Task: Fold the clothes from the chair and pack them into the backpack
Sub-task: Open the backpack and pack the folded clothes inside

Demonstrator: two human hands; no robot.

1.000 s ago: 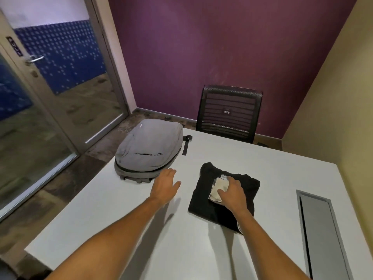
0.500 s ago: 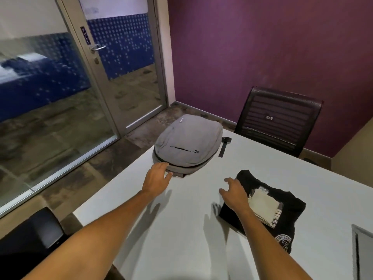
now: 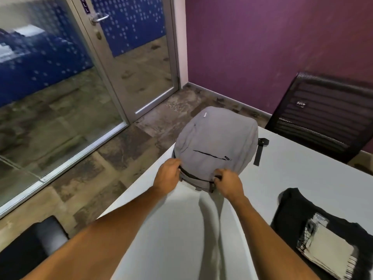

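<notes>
White table (image 3: 165, 249) in a small purple-walled room with a glass door. Both hands reach forward to the near edge of a grey backpack (image 3: 217, 142), lying flat with its long axis running away from the person. Left hand (image 3: 167, 176) curls over the left corner; right hand (image 3: 229, 183) pinches the zipper band. Folded black shirt (image 3: 292, 211), with a pale folded cloth (image 3: 327, 251) on top, lies behind and right of the right hand, the nearer hand.
</notes>
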